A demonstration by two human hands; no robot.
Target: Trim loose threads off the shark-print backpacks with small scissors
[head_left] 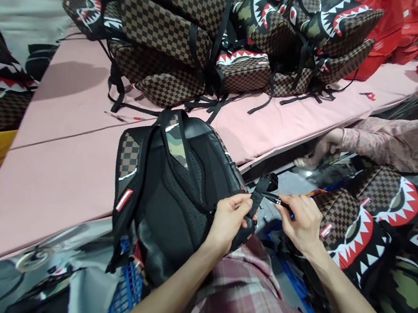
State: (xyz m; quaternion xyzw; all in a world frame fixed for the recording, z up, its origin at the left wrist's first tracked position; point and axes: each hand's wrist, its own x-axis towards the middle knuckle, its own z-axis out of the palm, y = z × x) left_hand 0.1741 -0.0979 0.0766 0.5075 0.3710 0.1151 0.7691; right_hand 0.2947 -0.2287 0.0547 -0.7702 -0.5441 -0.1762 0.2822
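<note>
A black backpack (171, 194) with brown checkered and camouflage panels stands on my lap, its padded back facing me. My left hand (229, 219) pinches a black strap (260, 193) at the backpack's lower right corner. My right hand (300, 218) holds a small dark tool (279, 199) with its tip at the end of that strap. Both hands are close together, just right of the backpack.
A pink table (55, 165) lies ahead, with a pile of checkered shark-mouth backpacks (213, 34) at its far side. Red bags (395, 5) sit at the far right. More shark-mouth backpacks (378, 225) lie lower right. Another person's sleeve and hand (389, 141) reach in under the table edge.
</note>
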